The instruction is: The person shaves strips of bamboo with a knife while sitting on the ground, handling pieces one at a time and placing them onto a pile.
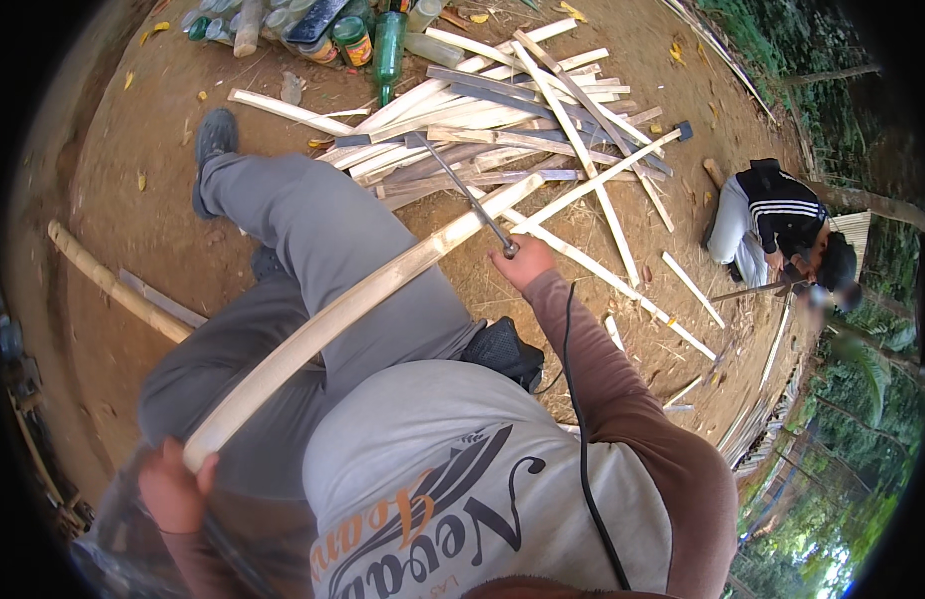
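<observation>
A long, pale split-bamboo strip (347, 307) slants across my lap and thigh. My left hand (173, 486) is closed round its near end, at the lower left. My right hand (523, 262) is closed on the near end of a long, thin metal tool (472, 205) with a rounded butt. The tool's shaft points away to the upper left and passes close by the strip's far end; whether they touch I cannot tell. Beyond them, a loose pile of bamboo strips (502, 125) lies on the dirt, several with dark faces.
Glass bottles and jars, among them a green bottle (388, 55), stand past the pile. A bamboo pole (118, 283) lies to the left. At the right a person (777, 215) in a dark striped jacket bends low. A black cord (582, 429) hangs along my right arm.
</observation>
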The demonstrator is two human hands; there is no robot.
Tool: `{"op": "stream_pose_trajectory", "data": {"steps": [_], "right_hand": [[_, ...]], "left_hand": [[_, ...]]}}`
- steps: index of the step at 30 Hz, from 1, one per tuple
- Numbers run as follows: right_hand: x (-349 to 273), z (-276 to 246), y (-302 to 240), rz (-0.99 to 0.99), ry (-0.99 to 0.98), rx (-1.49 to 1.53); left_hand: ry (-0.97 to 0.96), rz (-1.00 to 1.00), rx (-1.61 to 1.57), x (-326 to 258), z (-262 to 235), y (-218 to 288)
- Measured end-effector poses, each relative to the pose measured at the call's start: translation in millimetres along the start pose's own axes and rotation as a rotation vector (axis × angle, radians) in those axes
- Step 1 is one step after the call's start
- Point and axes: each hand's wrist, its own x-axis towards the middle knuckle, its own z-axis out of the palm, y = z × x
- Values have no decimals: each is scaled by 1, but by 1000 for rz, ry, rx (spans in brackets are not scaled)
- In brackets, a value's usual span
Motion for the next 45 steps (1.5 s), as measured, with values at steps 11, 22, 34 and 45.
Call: {"op": "stream_pose_trajectory", "data": {"steps": [11,22,34,45], "right_hand": [[49,22,9,116,76,-99],[49,24,-10,84,85,-24],[39,1,1,12,86,-128],[58,9,5,-5,122,13]], "left_hand": [[67,-27,57,-9,6,45],[133,-30,74,-11,19,41],[93,-36,-2,-23,46,4],[120,-44,-17,-27,42,2]]}}
